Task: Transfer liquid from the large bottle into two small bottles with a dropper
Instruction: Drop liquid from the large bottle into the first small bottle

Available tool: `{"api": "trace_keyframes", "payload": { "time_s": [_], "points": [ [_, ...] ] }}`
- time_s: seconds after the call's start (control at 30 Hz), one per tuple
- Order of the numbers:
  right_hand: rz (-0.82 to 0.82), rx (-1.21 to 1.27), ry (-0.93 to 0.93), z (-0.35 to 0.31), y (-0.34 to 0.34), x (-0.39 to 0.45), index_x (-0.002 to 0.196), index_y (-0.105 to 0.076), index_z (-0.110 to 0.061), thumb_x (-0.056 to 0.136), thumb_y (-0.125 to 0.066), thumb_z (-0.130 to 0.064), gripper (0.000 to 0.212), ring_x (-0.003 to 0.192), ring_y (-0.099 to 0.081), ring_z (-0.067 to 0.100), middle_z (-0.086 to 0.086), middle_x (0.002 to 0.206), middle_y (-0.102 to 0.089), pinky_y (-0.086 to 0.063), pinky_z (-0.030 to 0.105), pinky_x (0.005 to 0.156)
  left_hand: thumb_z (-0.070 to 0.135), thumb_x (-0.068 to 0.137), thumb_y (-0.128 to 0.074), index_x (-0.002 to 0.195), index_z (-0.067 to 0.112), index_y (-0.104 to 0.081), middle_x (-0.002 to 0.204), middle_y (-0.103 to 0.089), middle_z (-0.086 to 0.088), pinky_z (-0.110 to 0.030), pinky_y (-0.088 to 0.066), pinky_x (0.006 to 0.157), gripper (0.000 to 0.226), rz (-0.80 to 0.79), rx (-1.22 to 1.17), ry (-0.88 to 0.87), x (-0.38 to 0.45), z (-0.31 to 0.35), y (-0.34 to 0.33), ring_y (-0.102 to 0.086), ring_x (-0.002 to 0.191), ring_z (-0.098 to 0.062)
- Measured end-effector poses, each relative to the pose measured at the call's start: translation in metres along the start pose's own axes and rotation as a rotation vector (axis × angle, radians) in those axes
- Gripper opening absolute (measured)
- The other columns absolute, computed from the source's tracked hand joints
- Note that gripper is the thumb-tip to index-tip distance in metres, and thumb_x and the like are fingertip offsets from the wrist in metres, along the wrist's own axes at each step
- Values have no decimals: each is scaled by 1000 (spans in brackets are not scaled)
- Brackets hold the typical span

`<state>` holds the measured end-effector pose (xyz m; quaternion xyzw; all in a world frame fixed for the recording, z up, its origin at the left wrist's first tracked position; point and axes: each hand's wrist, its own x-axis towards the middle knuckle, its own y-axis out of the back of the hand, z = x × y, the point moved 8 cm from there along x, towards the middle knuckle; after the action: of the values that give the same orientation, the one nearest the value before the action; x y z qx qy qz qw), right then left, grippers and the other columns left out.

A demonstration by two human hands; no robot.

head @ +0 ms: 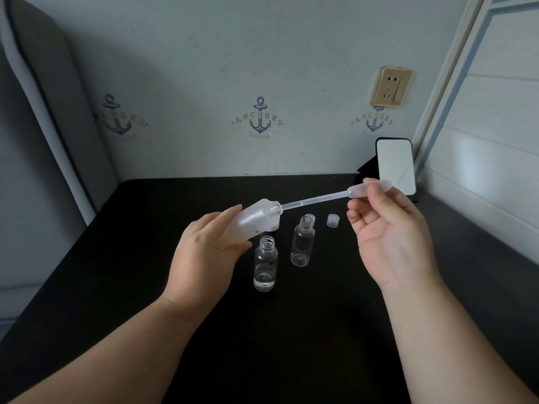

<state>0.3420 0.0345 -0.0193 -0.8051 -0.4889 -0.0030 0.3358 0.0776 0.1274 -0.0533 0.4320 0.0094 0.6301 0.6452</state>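
Note:
My left hand [204, 255] holds the large frosted bottle [256, 218] tilted above the table, its open neck pointing right. My right hand [388, 231] pinches the bulb of a clear plastic dropper [320, 198]. The dropper's thin tip reaches into the large bottle's mouth. Two small clear bottles stand uncapped on the black table [291, 330]. The nearer small bottle [265, 263] has a little liquid at its bottom. The farther small bottle [303, 243] looks empty.
One small clear cap [333, 220] lies right of the farther bottle; another cap [311, 217] shows just behind it. A phone [395, 166] leans against the wall at the back right. A grey padded surface borders the table's left, a white panelled wall its right.

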Motion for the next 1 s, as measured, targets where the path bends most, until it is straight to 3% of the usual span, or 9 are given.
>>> {"api": "trace_keyframes", "payload": {
  "time_s": [0.2,0.53,0.73,0.9,1.0],
  "points": [
    [37,91,-12,-2,8,3,90,-74,-15,76,-77,-27,19,78,-68,13,2,89,-74,-55,24,75,25,83,-80,141,34,-55,125,-60,16,-32,-43,99,64,21,-27,23,0,-2,2,-54,116,-12],
    [123,163,-18,-3,20,5,95,-73,-12,97,-63,-18,12,79,-69,11,1,89,-74,-55,23,74,28,84,-79,137,35,-58,111,-57,23,-9,-35,82,58,59,-80,65,1,-4,6,-51,103,0],
    [152,250,-57,-2,23,5,82,-80,-17,97,-64,-20,22,77,-68,10,-2,88,-72,-54,22,72,39,85,-72,125,52,-51,102,-62,27,-29,-53,81,47,44,-220,152,1,-9,7,-62,96,-3],
    [198,323,-107,8,26,5,95,-76,-10,94,-67,-18,13,74,-67,11,1,88,-71,-54,24,68,45,84,-72,132,46,-45,100,-57,31,-3,-45,54,55,37,-252,181,0,-11,3,-49,92,29],
    [195,296,-112,9,28,6,97,-72,-10,94,-67,-20,11,72,-65,11,1,86,-70,-53,23,67,43,85,-73,136,39,-46,99,-55,31,7,-36,55,57,29,-266,188,1,-12,0,-46,91,33]
  ]
}}
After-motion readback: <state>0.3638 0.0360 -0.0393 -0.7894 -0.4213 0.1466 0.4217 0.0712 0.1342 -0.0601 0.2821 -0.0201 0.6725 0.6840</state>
